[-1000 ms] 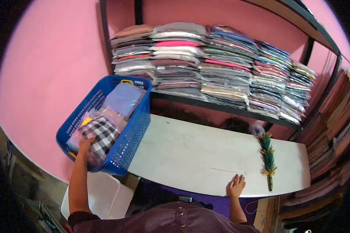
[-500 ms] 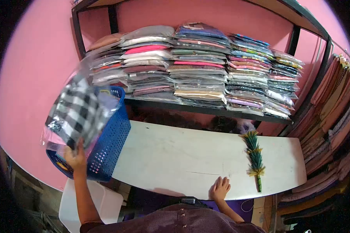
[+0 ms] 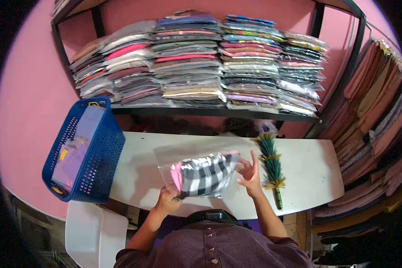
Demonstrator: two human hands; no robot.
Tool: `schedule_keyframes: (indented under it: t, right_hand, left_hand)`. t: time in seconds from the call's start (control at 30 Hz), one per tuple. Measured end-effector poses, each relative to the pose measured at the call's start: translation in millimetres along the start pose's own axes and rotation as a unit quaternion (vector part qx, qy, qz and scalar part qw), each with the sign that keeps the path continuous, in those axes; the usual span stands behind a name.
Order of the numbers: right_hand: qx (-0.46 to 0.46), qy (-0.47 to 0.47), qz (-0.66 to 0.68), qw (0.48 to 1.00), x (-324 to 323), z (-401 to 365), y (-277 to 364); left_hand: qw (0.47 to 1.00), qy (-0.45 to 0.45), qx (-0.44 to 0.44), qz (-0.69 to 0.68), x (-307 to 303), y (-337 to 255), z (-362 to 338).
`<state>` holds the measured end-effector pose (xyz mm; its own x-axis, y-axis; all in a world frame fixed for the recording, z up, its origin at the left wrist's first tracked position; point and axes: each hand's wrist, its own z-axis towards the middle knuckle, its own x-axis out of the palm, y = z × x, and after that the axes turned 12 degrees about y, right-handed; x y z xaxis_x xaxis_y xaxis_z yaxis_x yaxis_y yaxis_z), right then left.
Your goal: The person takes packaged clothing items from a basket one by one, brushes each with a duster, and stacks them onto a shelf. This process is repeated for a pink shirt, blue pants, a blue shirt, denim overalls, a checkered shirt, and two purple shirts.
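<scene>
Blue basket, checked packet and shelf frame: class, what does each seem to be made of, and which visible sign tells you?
Blue basket: moulded plastic, slightly glossy; its walls have regular small holes.
Checked packet: probably woven cloth inside clear, shiny plastic film, which crinkles and catches highlights.
Shelf frame: dark, straight bars, perhaps painted metal, though painted wood is possible.

I am facing a pink wall (image 3: 27, 111) that is running along the left and far sides. A black-framed shelf (image 3: 201, 111) is standing beyond the far edge of a white table (image 3: 308, 165). White plastic furniture (image 3: 82, 232) (its exact kind is escaping me) is sitting near left, while hanging clothes (image 3: 366, 98) are lining the right.
</scene>
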<state>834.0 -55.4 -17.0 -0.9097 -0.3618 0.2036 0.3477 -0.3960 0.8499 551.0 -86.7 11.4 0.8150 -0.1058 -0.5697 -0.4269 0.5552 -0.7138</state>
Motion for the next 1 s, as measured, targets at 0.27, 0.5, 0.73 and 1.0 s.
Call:
schedule_keyframes:
  t: [0.27, 0.5, 0.73, 1.0]
  right_hand:
    - [0.110, -0.138, 0.030, 0.984, -47.5, -39.4, 22.4]
    - [0.208, -0.085, -0.077, 0.971, -81.3, -60.5, 36.5]
    - [0.125, -0.122, -0.204, 0.963, -77.5, 5.5, 66.4]
    - [0.094, -0.097, -0.101, 0.986, -83.2, -27.6, 61.7]
  left_hand:
    - [0.977, 0.004, -0.055, -0.206, 70.8, 10.9, -6.6]
    - [0.934, -0.101, -0.160, -0.304, 69.1, 15.1, 0.7]
    - [0.964, -0.134, -0.131, -0.188, 20.6, 7.0, 74.3]
    - [0.986, -0.016, -0.043, -0.158, 29.6, 45.3, 40.5]
